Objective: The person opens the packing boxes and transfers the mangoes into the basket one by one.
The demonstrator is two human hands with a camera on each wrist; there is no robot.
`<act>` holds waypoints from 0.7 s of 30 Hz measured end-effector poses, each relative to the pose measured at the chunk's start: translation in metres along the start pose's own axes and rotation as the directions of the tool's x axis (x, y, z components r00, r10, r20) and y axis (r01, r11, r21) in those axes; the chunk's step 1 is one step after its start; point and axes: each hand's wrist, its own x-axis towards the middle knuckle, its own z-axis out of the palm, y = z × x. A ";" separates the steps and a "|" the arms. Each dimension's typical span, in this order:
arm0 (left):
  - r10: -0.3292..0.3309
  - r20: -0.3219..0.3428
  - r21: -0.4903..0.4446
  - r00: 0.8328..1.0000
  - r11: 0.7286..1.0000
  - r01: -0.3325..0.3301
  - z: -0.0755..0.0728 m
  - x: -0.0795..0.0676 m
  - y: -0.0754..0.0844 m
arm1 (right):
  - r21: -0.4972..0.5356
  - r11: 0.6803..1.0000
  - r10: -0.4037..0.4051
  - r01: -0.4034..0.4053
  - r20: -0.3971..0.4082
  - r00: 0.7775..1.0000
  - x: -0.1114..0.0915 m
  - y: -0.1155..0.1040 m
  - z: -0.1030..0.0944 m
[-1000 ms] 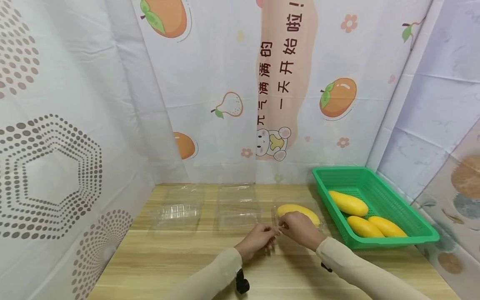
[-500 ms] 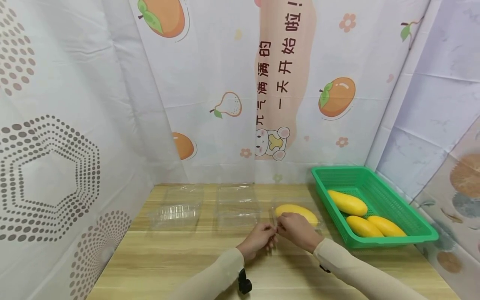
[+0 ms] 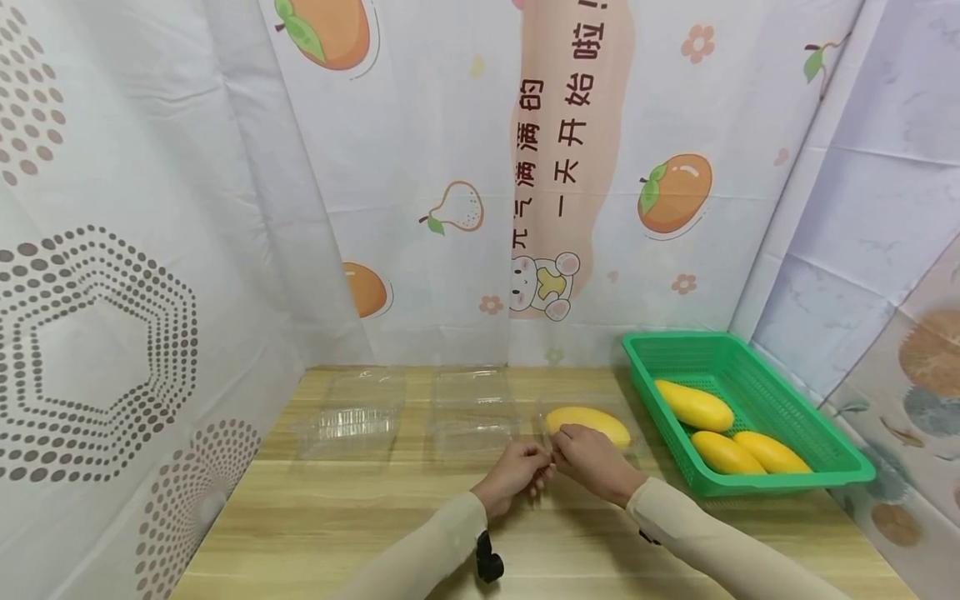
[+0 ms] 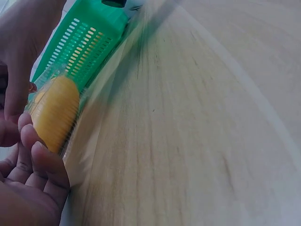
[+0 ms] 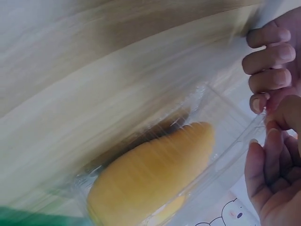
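Observation:
A yellow mango [image 3: 588, 419] lies in a clear plastic box [image 5: 228, 115], whose plastic also passes over the fruit in both wrist views. My left hand [image 3: 512, 477] and right hand [image 3: 596, 465] meet at the box's near left corner. The left thumb and forefinger pinch the edge there, its other fingers [image 4: 47, 165] curled. Right beside them, the right fingertips pinch the same edge, thumb and forefinger together. The right hand hides the near side of the mango in the head view.
Two more clear plastic boxes stand to the left with lids raised: one in the middle [image 3: 474, 417], one farther left [image 3: 352, 425]. At the right, a green basket [image 3: 795, 400] holds several mangoes. A printed curtain [image 3: 420, 283] hangs behind the wooden table [image 3: 337, 533].
The box with its mango has shifted slightly left. My right hand has edged left toward the left hand, and both stay at the box's corner.

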 end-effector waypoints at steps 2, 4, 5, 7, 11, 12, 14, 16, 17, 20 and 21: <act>-0.006 -0.012 -0.003 1.000 1.000 0.006 0.000 0.001 -0.001 | -0.006 1.000 -0.020 0.020 -0.010 1.000 0.000 0.001 0.002; -0.008 -0.014 -0.009 1.000 1.000 0.008 0.000 0.001 0.000 | -0.007 0.999 -0.033 0.032 -0.016 0.999 -0.001 0.001 0.004; -0.009 -0.013 -0.017 1.000 1.000 0.009 0.001 0.001 0.000 | -0.004 0.999 -0.036 0.036 -0.020 0.999 -0.001 0.002 0.004; -0.008 -0.011 -0.032 1.000 0.999 0.008 0.002 0.001 0.002 | -0.001 0.999 -0.038 0.038 -0.028 0.999 -0.002 0.002 0.005; -0.006 -0.022 -0.057 1.000 0.998 0.005 0.007 0.000 0.005 | -0.010 0.999 -0.038 0.038 -0.037 0.999 -0.004 0.002 0.005; -0.005 -0.030 -0.060 1.000 0.998 0.003 0.008 -0.001 0.005 | -0.016 0.999 -0.040 0.039 -0.036 0.999 -0.004 0.002 0.005; -0.006 -0.047 -0.075 0.999 0.997 0.002 0.010 -0.001 0.006 | -0.017 0.999 -0.042 0.042 -0.033 0.999 -0.004 0.002 0.006; -0.008 -0.065 -0.089 0.998 0.996 0.003 0.012 -0.002 0.005 | -0.008 0.999 -0.031 0.031 -0.045 0.999 -0.002 0.001 0.004; -0.012 -0.075 -0.099 0.997 0.995 0.004 0.012 -0.002 0.005 | 0.007 1.000 -0.023 0.023 -0.056 0.998 0.000 0.001 0.002; -0.015 -0.103 -0.110 0.995 0.994 0.004 0.011 -0.002 0.003 | 0.053 0.999 0.010 -0.005 -0.080 0.997 0.008 0.000 -0.004; -0.016 -0.113 -0.107 0.994 0.994 0.004 0.011 -0.002 0.003 | 0.064 0.998 0.020 -0.015 -0.080 0.997 0.010 -0.001 -0.006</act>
